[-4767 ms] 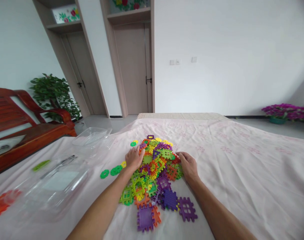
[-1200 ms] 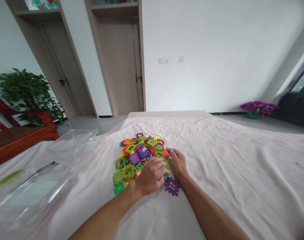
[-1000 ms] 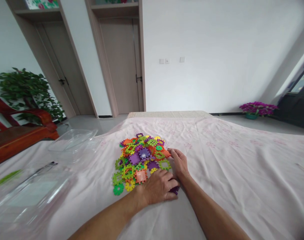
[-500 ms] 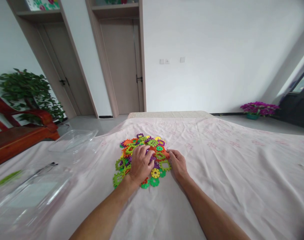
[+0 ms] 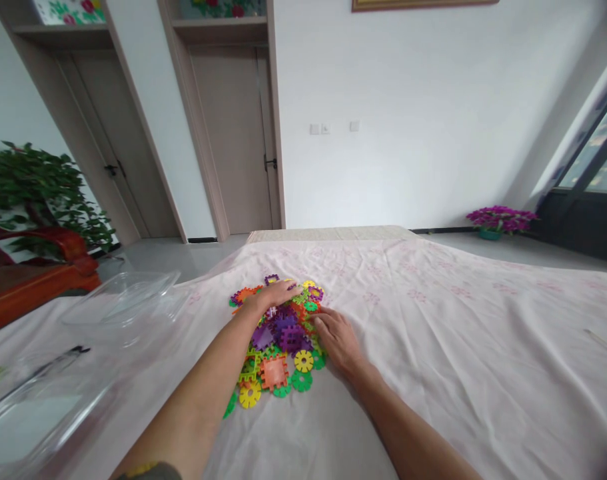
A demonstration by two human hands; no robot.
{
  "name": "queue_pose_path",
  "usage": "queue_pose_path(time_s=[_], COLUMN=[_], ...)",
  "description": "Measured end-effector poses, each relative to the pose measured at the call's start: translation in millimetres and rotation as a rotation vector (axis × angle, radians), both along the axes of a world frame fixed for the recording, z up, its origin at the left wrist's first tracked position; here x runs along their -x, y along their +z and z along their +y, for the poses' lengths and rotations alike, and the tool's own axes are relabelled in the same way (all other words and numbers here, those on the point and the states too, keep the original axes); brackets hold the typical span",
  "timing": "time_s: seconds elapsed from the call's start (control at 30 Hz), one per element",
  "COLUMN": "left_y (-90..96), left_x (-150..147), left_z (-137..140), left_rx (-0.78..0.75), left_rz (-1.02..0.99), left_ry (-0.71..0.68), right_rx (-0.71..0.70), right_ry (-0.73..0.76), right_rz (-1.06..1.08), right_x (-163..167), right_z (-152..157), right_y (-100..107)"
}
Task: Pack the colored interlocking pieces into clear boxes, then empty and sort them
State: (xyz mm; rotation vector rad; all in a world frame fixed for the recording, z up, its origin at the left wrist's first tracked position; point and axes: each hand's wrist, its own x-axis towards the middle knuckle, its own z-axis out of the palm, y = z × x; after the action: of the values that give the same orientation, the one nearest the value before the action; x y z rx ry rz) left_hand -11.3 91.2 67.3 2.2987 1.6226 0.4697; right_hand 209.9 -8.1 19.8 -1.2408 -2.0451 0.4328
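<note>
Multicoloured plastic interlocking pieces lie in a loose pile on the cloth, among them purple square pieces, a salmon-orange square piece, yellow notched discs and green notched discs. My left hand reaches over the far part of the pile, fingers stretched out to the right; what lies beneath them is hidden. At the pile's right edge, my right hand rests with extended fingers touching orange and green pieces, thumb apart from them.
Clear plastic containers stand at the left on the pale floral cloth. A red wooden chair and a leafy plant are beyond the left side. Purple flowers stand by the far wall.
My left hand has moved from the pile's middle to its far part, uncovering purple pieces. My right hand no longer visibly pinches the orange piece. The view has shifted slightly.
</note>
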Motion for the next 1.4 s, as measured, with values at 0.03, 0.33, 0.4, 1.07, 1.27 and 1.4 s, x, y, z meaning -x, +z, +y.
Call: queue_pose_path(time_s=[0.03,0.33,0.4,1.07,1.27,1.4], left_y=[-2.1,-13.3,-15.2,-59.9,-59.2,-58.7], left_x=[-1,16,19,133,130,134], left_z=[1,-62,-81,-127,-125,-123], left_rx=[0.016,-0.021,-0.062,-0.070,-0.053,-0.060], left_rz=[0.015,0.114,0.134,-0.208,-0.198,-0.278], left_ry=[-0.024,-0.034,-0.006,0.357,0.336,0.327], right_rx=[0.006,0.002,0.004,0.075,0.185,0.140], right_ry=[-0.002,-0.137,-0.166,-0.149,-0.006,0.267], right_rz=[0.015,0.010,-0.013,-0.240,-0.392,-0.298], right_x=[-1,-1,0,-1,42,67], right_z=[0,-5,-7,104,136,122], right_y=[1,6,8,14,9,4])
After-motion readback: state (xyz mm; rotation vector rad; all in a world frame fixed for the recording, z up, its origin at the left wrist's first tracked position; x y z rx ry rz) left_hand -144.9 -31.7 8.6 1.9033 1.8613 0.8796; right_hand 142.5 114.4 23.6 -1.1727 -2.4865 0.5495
